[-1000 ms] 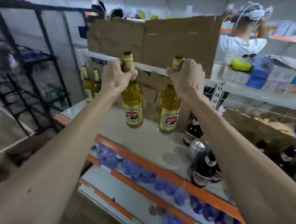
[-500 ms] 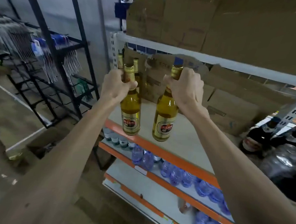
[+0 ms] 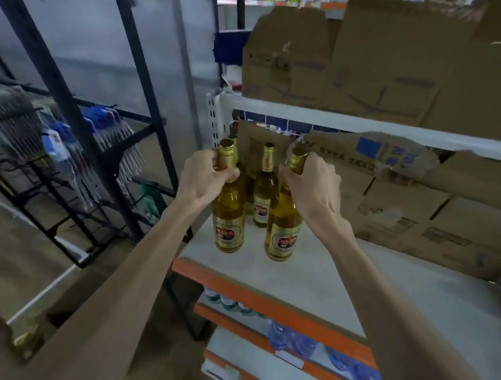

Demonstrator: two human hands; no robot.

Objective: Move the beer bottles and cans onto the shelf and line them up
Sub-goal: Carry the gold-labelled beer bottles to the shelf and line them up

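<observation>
Gripping necks now: left hand point(image 3: 202, 178) curling tight round the left bottle point(image 3: 230, 218), right hand point(image 3: 313, 188) round the right bottle point(image 3: 283, 235). Holding both upright over the shelf point(image 3: 340, 288), 9 o'clock end; touching it or not, cannot tell. Spotting a third bottle point(image 3: 263, 198) standing behind at 12 o'clock.

Black metal rack point(image 3: 145, 93) left; cardboard boxes point(image 3: 385, 65) above; brown floor point(image 3: 7, 262).

cardboard boxes point(image 3: 385, 62) up top, water bottles point(image 3: 303, 343) down low, black metal rack point(image 3: 72, 94) off left.
</observation>
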